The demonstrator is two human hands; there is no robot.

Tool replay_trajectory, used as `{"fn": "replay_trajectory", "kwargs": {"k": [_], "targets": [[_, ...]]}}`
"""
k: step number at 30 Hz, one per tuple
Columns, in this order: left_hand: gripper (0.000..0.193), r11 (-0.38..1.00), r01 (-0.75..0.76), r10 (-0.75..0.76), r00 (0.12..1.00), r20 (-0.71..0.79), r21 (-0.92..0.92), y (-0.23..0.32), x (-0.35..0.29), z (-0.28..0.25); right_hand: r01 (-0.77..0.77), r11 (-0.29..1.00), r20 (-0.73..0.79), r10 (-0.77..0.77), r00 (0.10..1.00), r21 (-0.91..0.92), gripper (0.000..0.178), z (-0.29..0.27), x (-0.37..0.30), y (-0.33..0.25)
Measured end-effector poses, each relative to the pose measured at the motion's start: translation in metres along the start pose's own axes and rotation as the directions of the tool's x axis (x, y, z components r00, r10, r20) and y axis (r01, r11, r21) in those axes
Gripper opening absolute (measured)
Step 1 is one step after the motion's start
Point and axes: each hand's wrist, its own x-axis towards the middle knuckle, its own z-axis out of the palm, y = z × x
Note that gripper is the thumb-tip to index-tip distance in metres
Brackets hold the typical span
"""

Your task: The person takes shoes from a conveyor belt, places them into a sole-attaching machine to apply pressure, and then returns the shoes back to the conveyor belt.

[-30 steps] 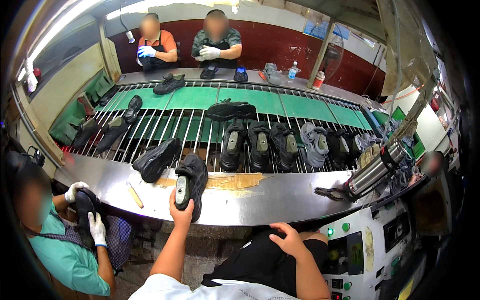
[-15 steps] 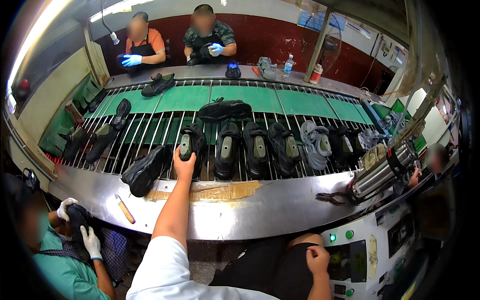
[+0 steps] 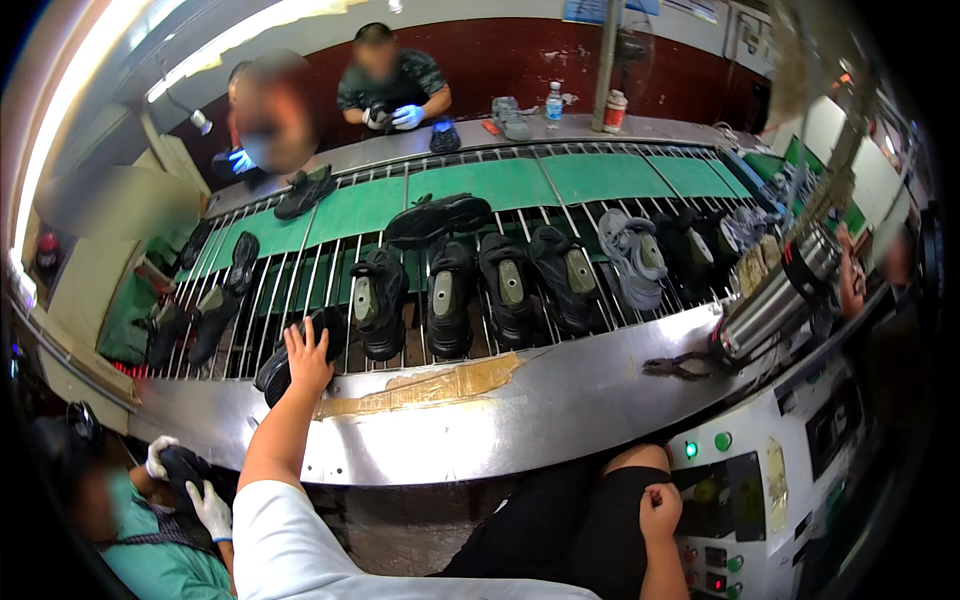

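While the left hand (image 3: 309, 358) is resting over a dark shoe (image 3: 270, 378) on the left, its fingers are standing apart rather than gripping, and I am not able to tell how hard they are pressing. The shoe is lying slantwise across the near border of the barred rack (image 3: 560, 149), its near end reaching the metal desk (image 3: 450, 445). In my judgement that border is inviting trouble: a shove with spread fingers is risking a roll onto its side or a skid along the shiny metal. Pushed too far right, it could be bumping the closest upright black shoe (image 3: 385, 322), which is standing in a row. Brown tape (image 3: 440, 387) is lying nearby, perhaps catching a sole. The right hand (image 3: 660, 512) is resting near the thigh, its fingers curling together, nothing showing in it.
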Motion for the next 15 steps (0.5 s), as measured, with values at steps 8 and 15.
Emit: {"fn": "replay_trajectory", "kwargs": {"k": [8,15], "targets": [[0.08,0.932,0.143,-0.252,0.916,0.311,0.334,-0.013,0.029,0.016,-0.047,0.999,-0.038,0.048,0.998,0.011,0.006,-0.014,-0.004,-0.015],[0.077,0.953,0.292,-0.285,0.955,0.086,-0.085,-0.002,0.021,-0.083,-0.052,0.998,-0.065,0.055,0.996,0.039,0.005,-0.016,-0.003,-0.006]]}}
